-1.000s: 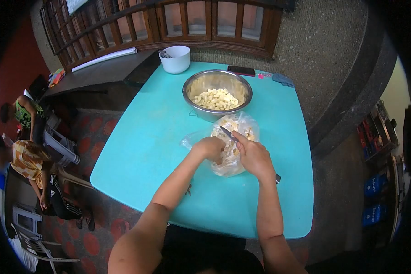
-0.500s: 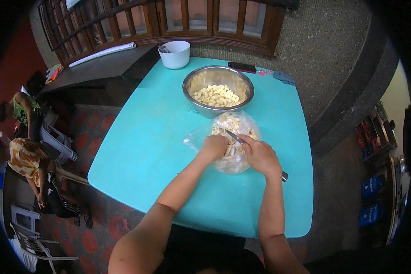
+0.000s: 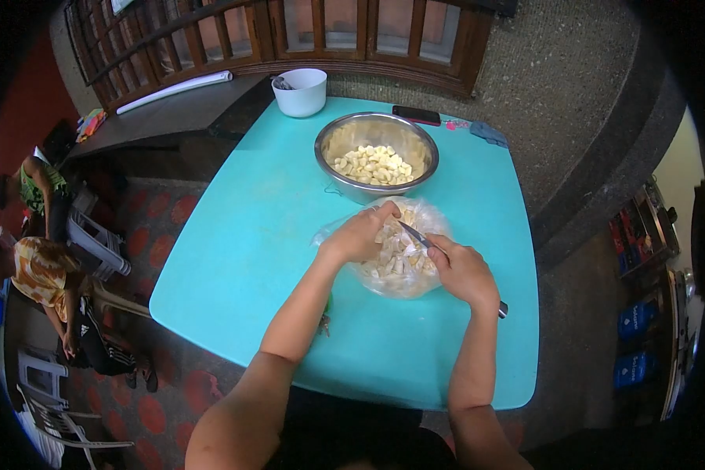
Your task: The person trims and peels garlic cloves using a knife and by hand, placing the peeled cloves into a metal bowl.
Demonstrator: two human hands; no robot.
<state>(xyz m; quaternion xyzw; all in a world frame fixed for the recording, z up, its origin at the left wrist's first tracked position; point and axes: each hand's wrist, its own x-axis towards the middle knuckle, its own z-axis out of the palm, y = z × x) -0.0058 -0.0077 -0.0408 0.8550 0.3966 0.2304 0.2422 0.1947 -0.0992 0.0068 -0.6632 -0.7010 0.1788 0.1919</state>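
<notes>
My right hand [image 3: 468,272] is closed round a small knife [image 3: 415,234], its blade pointing up and left over a clear plastic bag [image 3: 395,288]. Inside the open bag lie many whitish garlic cloves [image 3: 399,260], skins seemingly on. My left hand [image 3: 360,235] is at the bag's upper left side, near the knife tip. Its fingers are bent together, and whatever they pinch is too small to make out. Just beyond the bag stands a steel bowl [image 3: 327,168] partly filled with pale peeled cloves [image 3: 374,164].
At the table's [image 3: 219,258] far edge are a white bowl [image 3: 301,98], a phone [image 3: 417,115] and a blue-grey cloth [image 3: 488,133]. Keys [image 3: 325,323] lie near my left forearm. Two people sit at the left, one in a patterned shirt [image 3: 43,270], near plastic chairs [image 3: 98,243].
My left hand has lifted out from the bag's middle and moved up and left. My right hand with the knife has shifted slightly right and down, uncovering more cloves.
</notes>
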